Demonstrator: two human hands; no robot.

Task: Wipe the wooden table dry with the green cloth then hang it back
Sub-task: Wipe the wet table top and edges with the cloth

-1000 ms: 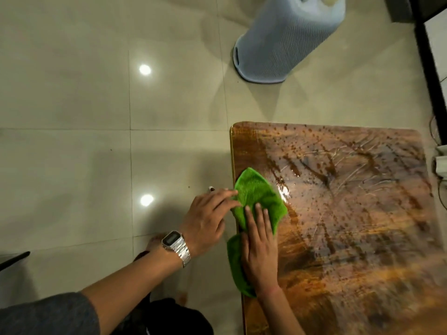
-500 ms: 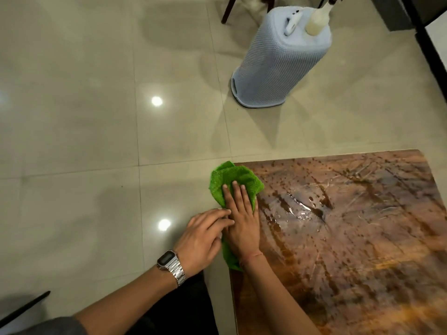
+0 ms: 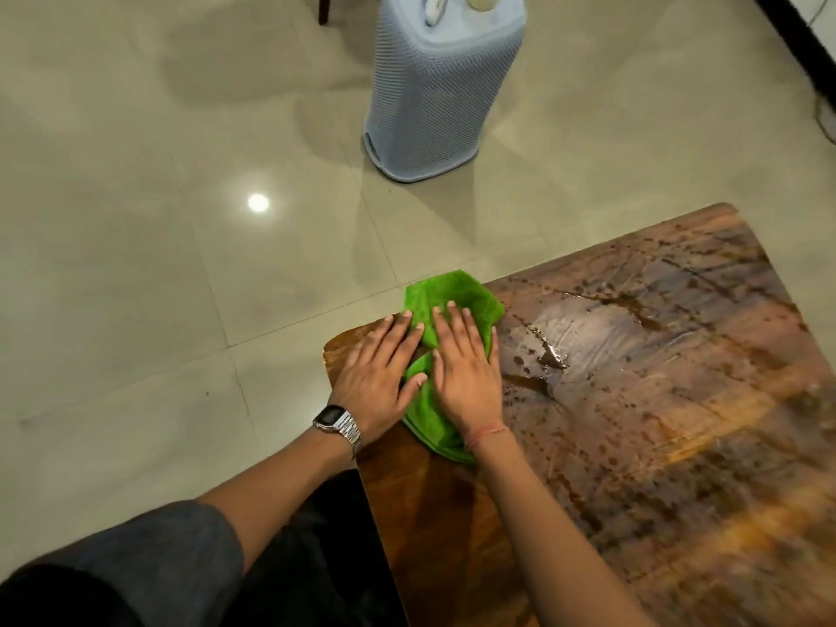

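Note:
The green cloth (image 3: 452, 300) lies bunched at the far left corner of the wooden table (image 3: 656, 423), its far end hanging past the table edge. My right hand (image 3: 466, 373) presses flat on the cloth with fingers spread. My left hand (image 3: 377, 377), with a metal watch on the wrist, lies flat beside it, fingertips and thumb on the cloth's left edge. The tabletop to the right of the cloth carries a puddle and many water drops. The strip near the left edge looks darker and smoother.
A pale blue mesh basket (image 3: 439, 97) stands on the tiled floor beyond the table, with a bottle on top. A dark chair leg (image 3: 323, 9) shows at the top edge. A black skirting strip (image 3: 796, 43) runs along the top right.
Both hands and the cloth slid along the table's left edge to its far corner. My left hand came from beside the table onto its top. The view swung, so the table appears turned.

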